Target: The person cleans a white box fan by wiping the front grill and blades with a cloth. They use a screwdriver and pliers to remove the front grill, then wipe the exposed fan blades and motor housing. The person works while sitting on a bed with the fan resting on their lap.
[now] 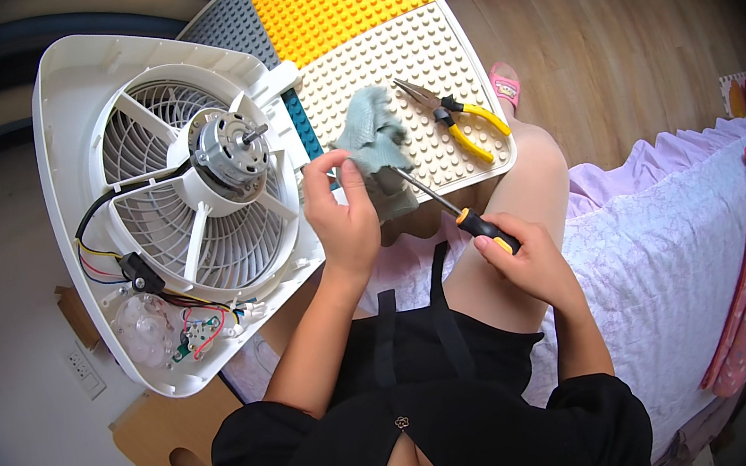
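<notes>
My right hand (529,257) is wrapped round the black and yellow handle of a screwdriver (432,194). The shaft points up and left, its tip at the lower part of a crumpled grey-green cloth (370,128). Beside that cloth, my left hand (344,218) is closed in a pinch, thumb and index finger together; what lies between them is too small or hidden to name. To the left lies an opened white fan housing (61,115) with a bare silver motor (231,154) in the middle of its grille.
Pliers (464,120) with yellow and black handles lie on the studded tabletop (368,62), right of the cloth. Wires and a small circuit board (200,333) sit in the housing's lower corner. A bed with a pale sheet (644,262) is at the right, with wooden floor (594,40) beyond.
</notes>
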A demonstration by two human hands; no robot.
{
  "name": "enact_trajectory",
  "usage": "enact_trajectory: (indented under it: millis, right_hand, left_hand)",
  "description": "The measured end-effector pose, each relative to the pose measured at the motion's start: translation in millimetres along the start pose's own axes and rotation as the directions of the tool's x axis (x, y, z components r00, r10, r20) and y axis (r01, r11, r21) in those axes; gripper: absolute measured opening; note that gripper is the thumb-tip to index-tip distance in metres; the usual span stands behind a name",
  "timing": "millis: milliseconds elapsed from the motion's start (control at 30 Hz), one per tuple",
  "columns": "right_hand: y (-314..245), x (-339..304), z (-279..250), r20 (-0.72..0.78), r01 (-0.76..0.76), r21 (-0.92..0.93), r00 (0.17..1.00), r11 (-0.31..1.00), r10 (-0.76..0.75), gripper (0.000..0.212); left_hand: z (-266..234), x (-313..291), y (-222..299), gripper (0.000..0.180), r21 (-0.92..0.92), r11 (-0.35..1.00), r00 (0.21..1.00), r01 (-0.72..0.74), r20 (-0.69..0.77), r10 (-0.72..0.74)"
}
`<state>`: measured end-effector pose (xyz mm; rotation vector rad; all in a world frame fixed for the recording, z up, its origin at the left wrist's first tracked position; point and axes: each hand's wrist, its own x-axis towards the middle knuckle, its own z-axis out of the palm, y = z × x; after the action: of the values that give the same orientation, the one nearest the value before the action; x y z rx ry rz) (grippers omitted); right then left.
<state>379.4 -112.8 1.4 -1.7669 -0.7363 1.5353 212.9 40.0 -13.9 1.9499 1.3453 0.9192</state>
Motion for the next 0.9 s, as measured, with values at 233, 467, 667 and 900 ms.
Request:
enact_trajectory:
  millis: [233, 467, 667, 900]
  right_hand:
    - [-12, -11, -3, -0.1, 0.118, 0.196, 0.99, 0.974, -0.1, 0.028]
    - [-5, -15, -5, -0.018, 0.12, 0.214, 0.993, 0.97, -0.119, 0.027]
    - [-10, -17, -6, 0.025, 0.138, 0.172, 0.989, 0.975, -0.145, 0.026]
    - [-11, -14, 4, 0.143, 0.029, 0.295, 0.987, 0.955, -0.074, 0.026]
  left_hand:
    - [-16, 19, 26, 0.012, -0.319, 0.939, 0.987, 0.128, -0.052, -0.152]
    - [-24, 16, 14, 0.011, -0.518, 0.845, 0.989, 0.133, 0.013, -0.148]
    - [-49, -6, 28, 0.009, -0.504, 0.864, 0.988, -0.003, 0.13, 0.079]
    - [-79, -15, 37, 0.038, -0.276, 0.833, 0.8, -0.479, 0.254, 0.544]
